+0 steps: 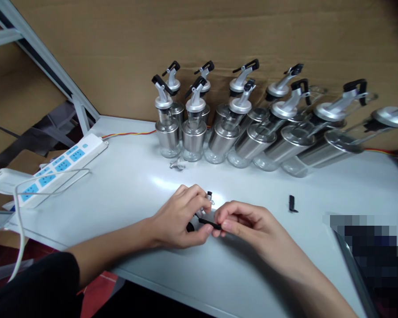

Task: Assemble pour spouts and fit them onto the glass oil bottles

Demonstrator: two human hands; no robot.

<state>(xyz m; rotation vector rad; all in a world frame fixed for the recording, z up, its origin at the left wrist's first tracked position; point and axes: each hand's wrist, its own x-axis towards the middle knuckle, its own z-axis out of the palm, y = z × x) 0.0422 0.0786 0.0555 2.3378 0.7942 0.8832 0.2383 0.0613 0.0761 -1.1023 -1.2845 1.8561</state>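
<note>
Right hand (242, 223) pinches one end of a black strip (209, 223); left hand (182, 216) is curled around a silvery piece (199, 213), mostly hidden from my remote view. Below them I see the pale, smooth, glossy counter (122, 190). Behind stand rounded clear-glass bottles (168, 140) with shiny metal bands. Smaller, the silvery piece shows only a sliver. Narrow, straight and dark, the strip bridges both hands above the counter.

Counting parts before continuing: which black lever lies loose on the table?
The black lever by itself right of the right hand; the others top the bottles or are held.
</note>
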